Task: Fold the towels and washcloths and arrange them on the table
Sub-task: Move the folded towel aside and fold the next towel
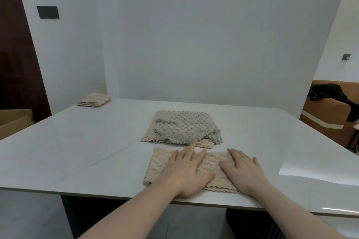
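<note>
So the step in hand looks like flattening: a beige washcloth [169, 167], already folded into a long strip, is being pressed down near the front edge of the table [77, 151], a bit right of the middle. The left hand [188, 172] is laid flat on the strip's middle with fingers spread wide, nothing gripped; its index finger is stretched out toward the far pile. The right hand [242, 170] is laid flat on the strip's right end, fingers straight and apart, nothing held either.

Next move, as a guess: one short end probably needs to be pinched and brought across to the other so a compact square is made, with the edges kept lined up, since the scalloped hem is easily skewed.

The cloth is bumpy and waffle-like, soft and limp by the look of it.

Just beyond it, a grey towel [186, 128] is lying rumpled on top of another beige cloth [149, 137], neither properly folded yet. One folded beige washcloth [94, 99] is parked at the far left corner, so roughly one piece is done.
</note>
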The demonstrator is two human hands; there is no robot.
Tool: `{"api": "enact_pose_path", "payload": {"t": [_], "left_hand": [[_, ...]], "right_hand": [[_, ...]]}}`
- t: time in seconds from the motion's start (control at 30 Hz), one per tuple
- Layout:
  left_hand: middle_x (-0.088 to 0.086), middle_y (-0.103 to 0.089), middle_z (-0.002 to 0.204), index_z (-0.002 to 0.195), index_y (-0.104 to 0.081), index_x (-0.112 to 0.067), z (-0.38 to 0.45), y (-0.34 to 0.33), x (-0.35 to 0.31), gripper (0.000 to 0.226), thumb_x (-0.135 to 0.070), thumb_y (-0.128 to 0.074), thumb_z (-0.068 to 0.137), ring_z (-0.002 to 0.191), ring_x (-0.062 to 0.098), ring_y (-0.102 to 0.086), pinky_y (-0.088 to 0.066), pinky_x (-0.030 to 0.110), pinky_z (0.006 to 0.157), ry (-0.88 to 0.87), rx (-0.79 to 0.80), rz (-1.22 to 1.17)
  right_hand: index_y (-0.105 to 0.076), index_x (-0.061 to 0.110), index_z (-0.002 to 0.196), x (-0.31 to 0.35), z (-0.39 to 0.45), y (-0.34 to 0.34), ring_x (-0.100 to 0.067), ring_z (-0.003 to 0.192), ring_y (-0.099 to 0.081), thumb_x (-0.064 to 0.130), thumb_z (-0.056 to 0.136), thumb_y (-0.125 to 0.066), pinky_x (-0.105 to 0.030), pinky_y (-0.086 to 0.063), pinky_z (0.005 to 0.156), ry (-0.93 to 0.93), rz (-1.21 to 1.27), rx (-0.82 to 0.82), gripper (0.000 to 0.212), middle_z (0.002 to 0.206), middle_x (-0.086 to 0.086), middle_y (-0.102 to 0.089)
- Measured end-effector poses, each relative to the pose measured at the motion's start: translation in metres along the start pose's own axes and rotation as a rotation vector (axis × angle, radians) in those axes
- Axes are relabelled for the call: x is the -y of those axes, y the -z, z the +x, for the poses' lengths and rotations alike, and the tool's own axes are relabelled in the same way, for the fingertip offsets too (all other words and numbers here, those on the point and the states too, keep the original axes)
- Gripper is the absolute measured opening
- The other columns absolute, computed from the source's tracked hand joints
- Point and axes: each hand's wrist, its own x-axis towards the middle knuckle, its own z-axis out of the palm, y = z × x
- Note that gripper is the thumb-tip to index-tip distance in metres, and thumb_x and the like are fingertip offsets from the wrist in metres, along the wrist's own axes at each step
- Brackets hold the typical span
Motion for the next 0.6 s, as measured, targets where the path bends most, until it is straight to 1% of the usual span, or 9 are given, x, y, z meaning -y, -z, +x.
{"api": "enact_pose_path", "payload": {"t": [0.03,0.07,0.17,0.27,0.33,0.43,0.5,0.53,0.6], "left_hand": [[-0.012,0.029,0.165,0.160,0.002,-0.043,-0.001,0.000,0.000,0.084,-0.079,-0.024,0.088,0.151,0.007,0.011,0.009,0.047,0.126,-0.002,-0.035,-0.016],[-0.012,0.025,0.167,0.160,0.000,-0.043,-0.002,0.000,0.000,0.083,-0.078,-0.025,0.089,0.152,0.008,0.012,0.010,0.047,0.126,-0.007,-0.044,-0.017],[-0.010,0.001,0.170,0.160,-0.010,-0.042,-0.004,0.002,-0.001,0.078,-0.077,-0.020,0.091,0.157,0.014,0.004,0.010,0.049,0.126,-0.021,0.007,0.021],[-0.011,0.000,0.170,0.160,-0.012,-0.040,-0.003,0.002,-0.001,0.079,-0.076,-0.021,0.091,0.157,0.014,0.004,0.008,0.050,0.126,-0.020,0.007,0.017],[-0.011,-0.006,0.170,0.160,-0.013,-0.040,-0.002,0.002,-0.001,0.078,-0.074,-0.022,0.091,0.157,0.014,-0.001,0.007,0.049,0.126,-0.020,0.021,0.017],[-0.013,-0.006,0.170,0.160,-0.012,-0.041,-0.001,0.001,0.001,0.080,-0.076,-0.025,0.090,0.157,0.013,-0.002,0.006,0.049,0.127,-0.022,0.023,-0.014],[-0.014,-0.007,0.169,0.160,-0.013,-0.042,0.001,0.005,0.004,0.080,-0.077,-0.027,0.089,0.156,0.012,-0.005,0.001,0.049,0.127,-0.021,-0.008,-0.109],[-0.015,-0.010,0.169,0.159,-0.016,-0.042,0.002,0.009,0.007,0.077,-0.076,-0.029,0.091,0.155,0.011,-0.009,-0.004,0.049,0.127,-0.014,-0.041,-0.185],[-0.016,-0.021,0.166,0.157,-0.028,-0.040,0.005,0.021,0.020,0.069,-0.070,-0.034,0.095,0.153,0.012,-0.019,-0.015,0.049,0.126,0.025,-0.143,-0.307]], "right_hand": [[-0.031,0.027,0.158,0.000,-0.001,0.001,-0.012,0.152,-0.026,0.059,0.096,-0.037,-0.046,-0.006,0.128,-0.014,0.036,-0.013,0.070,0.163,0.009,-0.032],[-0.031,0.027,0.157,0.000,0.000,0.003,-0.013,0.151,-0.028,0.058,0.097,-0.036,-0.046,-0.007,0.127,-0.037,0.074,-0.022,0.068,0.163,0.008,-0.034],[-0.039,0.026,0.153,-0.002,0.004,0.005,-0.017,0.148,-0.033,0.053,0.099,-0.033,-0.048,-0.011,0.126,-0.122,0.134,-0.060,0.061,0.161,0.005,-0.039],[-0.056,0.028,0.135,-0.001,0.004,0.005,-0.018,0.137,-0.045,0.051,0.094,-0.031,-0.051,-0.017,0.122,-0.152,0.119,-0.051,0.053,0.149,0.006,-0.051],[-0.058,0.028,0.124,0.001,0.003,0.006,-0.020,0.130,-0.050,0.051,0.089,-0.032,-0.049,-0.022,0.119,-0.162,0.122,-0.047,0.049,0.140,0.004,-0.056],[-0.056,0.022,0.129,0.005,0.000,0.009,-0.023,0.131,-0.050,0.047,0.092,-0.043,-0.044,-0.024,0.117,-0.175,0.089,-0.062,0.046,0.142,0.001,-0.055],[-0.058,0.021,0.130,0.006,0.000,0.011,-0.023,0.129,-0.051,0.044,0.093,-0.048,-0.042,-0.027,0.116,-0.181,0.109,-0.076,0.045,0.141,0.002,-0.056],[-0.060,0.022,0.127,0.005,-0.001,0.011,-0.023,0.124,-0.053,0.044,0.093,-0.050,-0.042,-0.029,0.116,-0.184,0.137,-0.089,0.042,0.135,0.003,-0.059],[-0.064,0.027,0.107,0.002,0.000,0.012,-0.022,0.107,-0.058,0.041,0.091,-0.056,-0.043,-0.039,0.108,-0.192,0.235,-0.130,0.023,0.110,0.008,-0.068]]}}
